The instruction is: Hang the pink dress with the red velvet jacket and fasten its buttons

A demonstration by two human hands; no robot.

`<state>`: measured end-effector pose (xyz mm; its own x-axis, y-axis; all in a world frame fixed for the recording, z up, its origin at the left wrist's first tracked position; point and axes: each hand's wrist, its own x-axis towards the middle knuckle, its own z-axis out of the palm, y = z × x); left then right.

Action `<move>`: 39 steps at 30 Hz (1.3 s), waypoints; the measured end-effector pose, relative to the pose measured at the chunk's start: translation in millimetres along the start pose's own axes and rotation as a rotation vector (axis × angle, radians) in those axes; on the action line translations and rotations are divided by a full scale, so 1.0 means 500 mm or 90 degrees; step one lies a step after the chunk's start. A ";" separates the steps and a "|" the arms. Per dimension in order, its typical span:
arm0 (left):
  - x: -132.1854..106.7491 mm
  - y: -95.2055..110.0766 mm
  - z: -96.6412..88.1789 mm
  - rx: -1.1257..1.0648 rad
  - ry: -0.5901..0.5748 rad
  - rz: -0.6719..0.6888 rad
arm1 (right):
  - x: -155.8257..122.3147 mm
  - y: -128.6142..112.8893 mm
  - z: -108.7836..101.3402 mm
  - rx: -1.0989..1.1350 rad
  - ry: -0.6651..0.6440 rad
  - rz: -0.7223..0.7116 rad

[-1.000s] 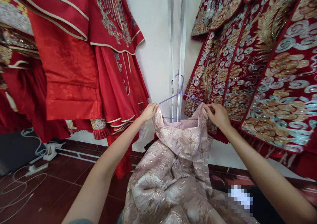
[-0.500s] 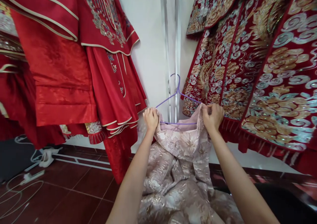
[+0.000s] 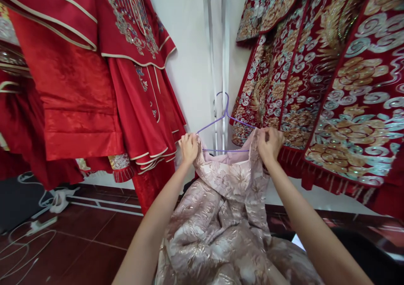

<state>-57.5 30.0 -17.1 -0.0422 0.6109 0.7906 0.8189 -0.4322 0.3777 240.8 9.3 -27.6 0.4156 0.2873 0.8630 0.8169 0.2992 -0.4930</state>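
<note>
Red garments (image 3: 78, 104) are hanging left and right of a white wall (image 3: 189, 45). The left hand (image 3: 189, 147) and right hand (image 3: 270, 144) are pinching a pale dress (image 3: 232, 180) by its shoulders, fingers closed; it is draping near centre, around a purple hanger (image 3: 226, 110). They seem to be seating it; levelling both shoulders is probably called for next.

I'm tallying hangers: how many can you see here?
1: the purple hanger, its lower bar showing in the neckline of the pink floral dress, between the left hand and the right hand. Others may be hidden: the red garments run out of frame above.
</note>
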 end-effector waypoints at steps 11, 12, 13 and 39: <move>0.067 -0.042 -0.093 0.234 -0.278 0.368 | 0.019 0.069 -0.064 -0.080 -0.324 -0.344; 0.067 -0.034 -0.091 0.264 -0.273 0.369 | 0.020 0.066 -0.061 -0.094 -0.323 -0.345; 0.067 -0.025 -0.087 0.295 -0.264 0.364 | 0.020 0.062 -0.057 -0.108 -0.319 -0.341; 0.066 -0.001 -0.066 0.389 -0.147 0.364 | 0.018 0.044 -0.033 -0.172 -0.236 -0.274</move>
<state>-78.0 28.4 24.7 0.5331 0.5567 0.6371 0.8455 -0.3226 -0.4255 269.2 3.4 -29.1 -0.0997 0.5037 0.8581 0.9727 0.2311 -0.0226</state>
